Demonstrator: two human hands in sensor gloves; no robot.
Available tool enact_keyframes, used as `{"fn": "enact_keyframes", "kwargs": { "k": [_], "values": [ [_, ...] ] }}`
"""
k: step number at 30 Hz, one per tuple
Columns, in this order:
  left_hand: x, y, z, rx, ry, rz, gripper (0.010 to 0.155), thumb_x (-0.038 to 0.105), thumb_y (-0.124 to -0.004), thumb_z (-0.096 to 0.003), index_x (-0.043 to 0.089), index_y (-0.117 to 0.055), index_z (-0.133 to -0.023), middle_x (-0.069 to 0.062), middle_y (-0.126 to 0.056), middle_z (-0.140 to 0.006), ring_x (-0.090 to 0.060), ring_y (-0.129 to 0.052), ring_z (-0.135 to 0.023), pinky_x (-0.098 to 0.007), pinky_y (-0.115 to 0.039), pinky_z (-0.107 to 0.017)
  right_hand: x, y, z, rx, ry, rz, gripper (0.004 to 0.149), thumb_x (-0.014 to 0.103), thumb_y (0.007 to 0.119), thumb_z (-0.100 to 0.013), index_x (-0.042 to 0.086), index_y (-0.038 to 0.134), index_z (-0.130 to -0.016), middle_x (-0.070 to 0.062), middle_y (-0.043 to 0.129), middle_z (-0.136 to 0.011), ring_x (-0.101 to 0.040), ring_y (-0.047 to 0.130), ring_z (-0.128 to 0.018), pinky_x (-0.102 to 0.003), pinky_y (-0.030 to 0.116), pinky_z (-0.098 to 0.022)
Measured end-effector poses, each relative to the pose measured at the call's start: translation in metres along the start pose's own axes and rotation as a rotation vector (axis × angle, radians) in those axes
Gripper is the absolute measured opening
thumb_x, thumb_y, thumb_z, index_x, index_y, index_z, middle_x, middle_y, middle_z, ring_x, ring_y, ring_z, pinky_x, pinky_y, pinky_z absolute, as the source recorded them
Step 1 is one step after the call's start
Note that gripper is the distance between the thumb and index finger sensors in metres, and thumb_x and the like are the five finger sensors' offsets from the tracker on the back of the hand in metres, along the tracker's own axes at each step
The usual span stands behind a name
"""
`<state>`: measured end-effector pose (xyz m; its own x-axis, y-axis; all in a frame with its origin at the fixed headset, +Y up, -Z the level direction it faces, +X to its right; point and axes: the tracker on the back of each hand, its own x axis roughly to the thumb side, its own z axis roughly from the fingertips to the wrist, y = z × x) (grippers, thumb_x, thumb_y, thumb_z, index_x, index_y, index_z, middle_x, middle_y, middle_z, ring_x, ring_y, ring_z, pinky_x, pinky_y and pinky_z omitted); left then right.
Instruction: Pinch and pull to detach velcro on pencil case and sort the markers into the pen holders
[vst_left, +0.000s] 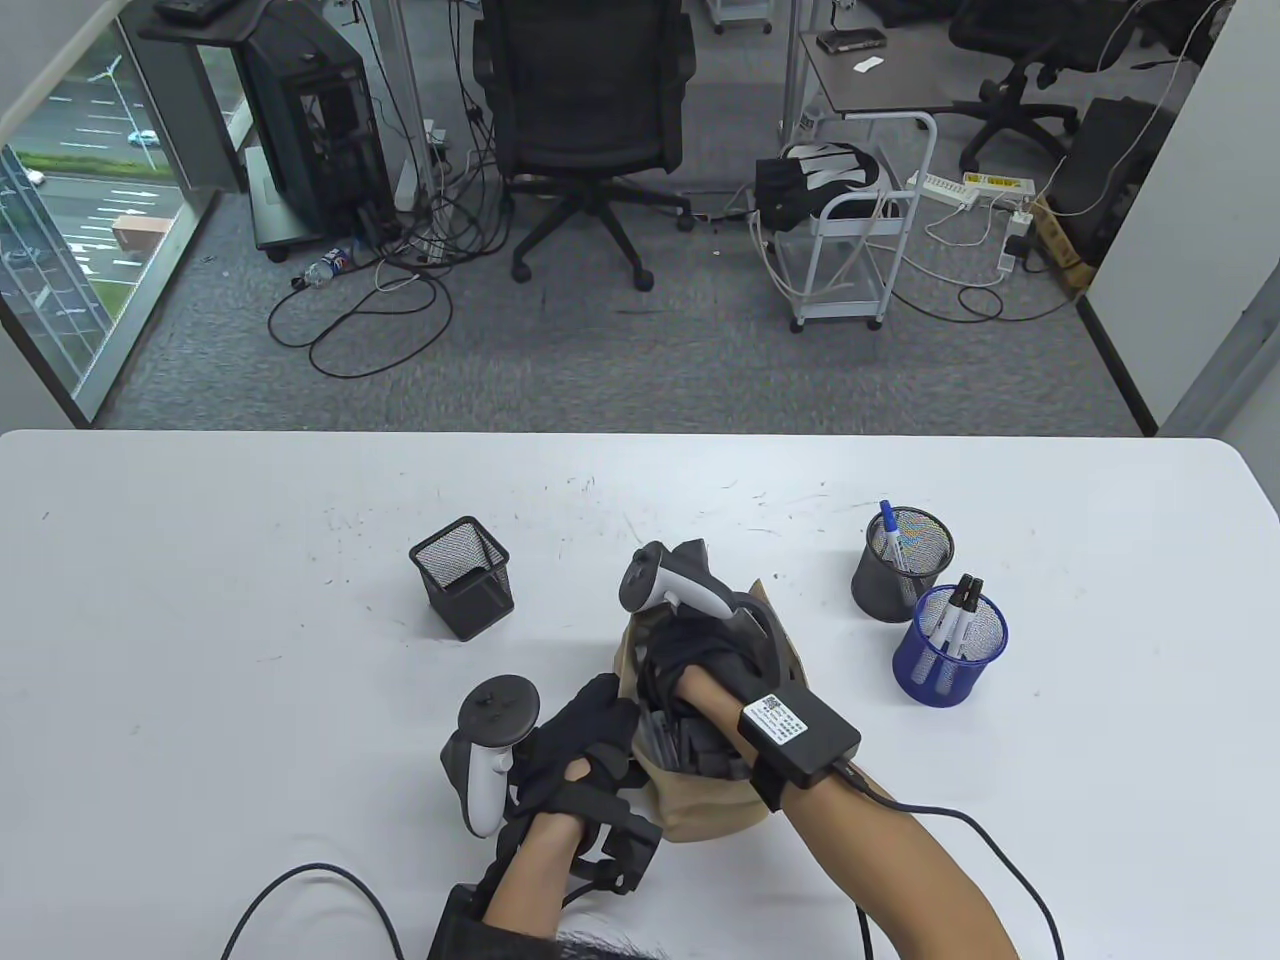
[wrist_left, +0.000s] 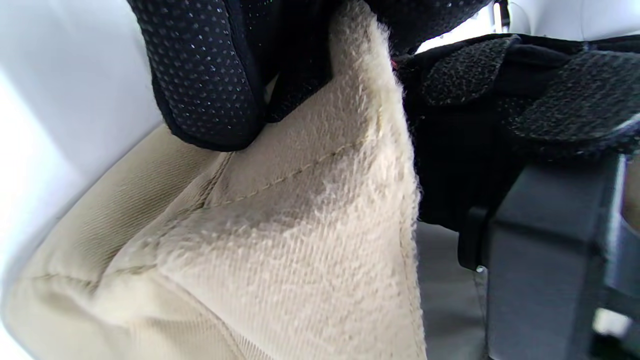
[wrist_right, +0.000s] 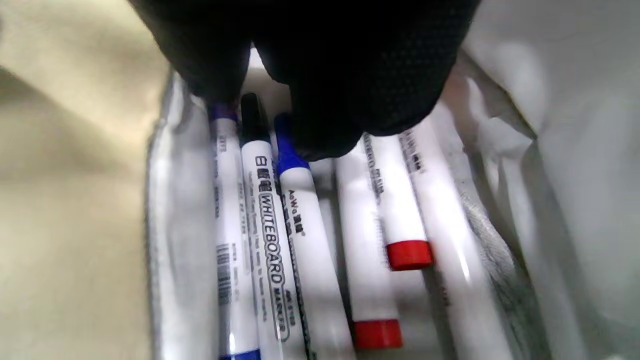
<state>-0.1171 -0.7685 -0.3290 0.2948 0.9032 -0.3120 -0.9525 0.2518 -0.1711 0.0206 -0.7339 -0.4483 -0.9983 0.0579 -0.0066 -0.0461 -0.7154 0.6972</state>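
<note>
Inside the pencil case (wrist_right: 75, 200), markers (wrist_right: 300, 240) touch right-hand fingers (wrist_right: 350, 75).

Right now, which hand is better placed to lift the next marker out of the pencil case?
Right hand: its fingers are already inside the pencil case, on the whiteboard markers. The left hand grips the case's edge.

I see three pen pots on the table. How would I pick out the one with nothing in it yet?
On the white table, look left of the beige pencil case. The empty pot stands alone there: black mesh and square, while both pots on the right are round and hold markers.
</note>
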Motion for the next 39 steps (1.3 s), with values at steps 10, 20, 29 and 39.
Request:
{"fn": "enact_keyframes", "kwargs": {
  "k": [10, 20, 29, 39],
  "values": [
    [-0.001, -0.001, -0.001, 0.002, 0.007, -0.01, 0.067, 0.037, -0.073, -0.0573, 0.005, -0.057, -0.113, -0.029, -0.076, -0.106, -0.044, -0.095, -0.082, -0.036, -0.098, -0.041, 0.01, 0.014, -0.007, -0.069, 0.03, 0.185, 0.066, 0.038, 0.099, -0.035, 0.008, 0.083, -0.091, -0.011, 0.104, -0.069, -0.019, 0.106, -0.036, -0.034, 0.089, -0.028],
    [-0.001, -0.001, -0.002, -0.001, 0.0, -0.01, 0.067, 0.037, -0.073, -0.0575, 0.005, -0.056, -0.114, -0.029, -0.076, -0.106, -0.044, -0.094, -0.083, -0.036, -0.098, -0.042, -0.021, -0.045, 0.071, -0.367, -0.086, -0.024, 0.054, 0.035, 0.098, -0.038, 0.013, 0.087, -0.086, -0.009, 0.103, -0.068, -0.02, 0.107, -0.036, -0.035, 0.089, -0.029],
    [-0.002, -0.001, -0.001, 0.001, 0.001, 0.001, 0.067, 0.037, -0.073, -0.0573, 0.005, -0.056, -0.114, -0.029, -0.076, -0.106, -0.044, -0.095, -0.082, -0.036, -0.098, -0.041, -0.117, -0.111, 0.151, -0.796, -0.072, -0.501, 0.053, 0.03, 0.097, -0.04, 0.012, 0.084, -0.089, -0.011, 0.101, -0.073, -0.022, 0.108, -0.041, -0.035, 0.091, -0.031],
    [-0.002, -0.001, -0.001, -0.002, 0.001, 0.005, 0.067, 0.037, -0.073, -0.0573, 0.005, -0.056, -0.113, -0.029, -0.076, -0.106, -0.044, -0.095, -0.082, -0.036, -0.098, -0.042, -0.187, -0.134, 0.142, -1.068, 0.247, -0.443, 0.053, 0.027, 0.096, -0.041, 0.015, 0.081, -0.091, -0.01, 0.098, -0.079, -0.023, 0.107, -0.048, -0.037, 0.09, -0.036]
  ]
}}
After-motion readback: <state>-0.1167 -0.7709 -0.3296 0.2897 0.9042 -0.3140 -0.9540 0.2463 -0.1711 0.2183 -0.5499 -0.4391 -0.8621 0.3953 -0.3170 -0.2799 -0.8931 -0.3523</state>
